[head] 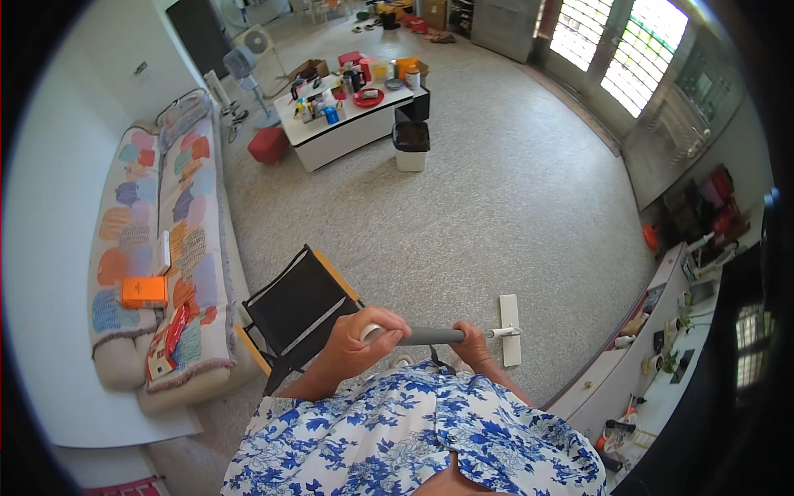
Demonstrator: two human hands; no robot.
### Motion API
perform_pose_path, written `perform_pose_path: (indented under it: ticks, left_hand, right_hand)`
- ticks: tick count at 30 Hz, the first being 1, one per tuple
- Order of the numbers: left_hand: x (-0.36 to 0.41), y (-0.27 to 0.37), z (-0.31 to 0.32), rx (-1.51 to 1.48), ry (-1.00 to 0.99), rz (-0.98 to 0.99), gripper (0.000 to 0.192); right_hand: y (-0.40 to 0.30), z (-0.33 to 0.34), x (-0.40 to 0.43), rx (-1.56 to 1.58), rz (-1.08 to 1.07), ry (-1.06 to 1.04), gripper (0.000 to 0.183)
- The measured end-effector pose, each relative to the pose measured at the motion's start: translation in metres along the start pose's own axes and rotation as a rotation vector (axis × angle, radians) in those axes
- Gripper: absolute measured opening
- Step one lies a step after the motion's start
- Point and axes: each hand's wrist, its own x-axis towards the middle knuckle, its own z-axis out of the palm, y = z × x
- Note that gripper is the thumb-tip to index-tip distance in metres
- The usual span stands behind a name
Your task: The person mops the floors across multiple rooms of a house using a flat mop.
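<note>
Across the front of my body runs the grey handle (431,335) of a flat mop. My left hand (371,340) is wrapped round its white top end. Further down, my right hand (471,344) grips the same handle. A short white stretch of pole shows beyond that hand and joins the mop's white rectangular head (510,330), which rests on the speckled floor (471,229) to my right. A folding chair (298,301) with black fabric and wooden armrests stands close to my left hand.
A covered sofa (167,248) lines the left wall, with an orange box (144,292) on it. Ahead are a cluttered low table (341,142), a waste bin (411,146), a red stool (268,145) and a fan (251,80). A long low cabinet (595,384) runs along the right.
</note>
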Motion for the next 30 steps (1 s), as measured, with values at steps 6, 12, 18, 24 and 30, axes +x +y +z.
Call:
perform_pose_path:
  ticks: [6,12,18,24,30]
  left_hand:
    - [0.024,-0.015,0.001,-0.132,0.191,-0.036,0.007]
    - [0.073,-0.012,0.048,-0.231,0.393,-0.141,0.007]
    - [0.125,-0.032,0.082,-0.254,0.361,-0.096,0.008]
    - [0.149,-0.044,0.130,-0.278,0.399,-0.295,0.008]
    - [0.163,-0.031,0.154,-0.139,0.423,-0.347,0.004]
  right_hand:
    - [0.004,-0.012,0.038,-0.023,0.012,-0.043,0.012]
    - [0.039,-0.049,0.068,-0.190,-0.053,-0.228,0.020]
    - [0.072,-0.090,0.102,-0.186,-0.023,-0.170,0.017]
    - [0.146,-0.098,0.136,-0.120,0.044,0.001,0.014]
    - [0.165,-0.093,0.188,0.023,-0.071,0.210,0.018]
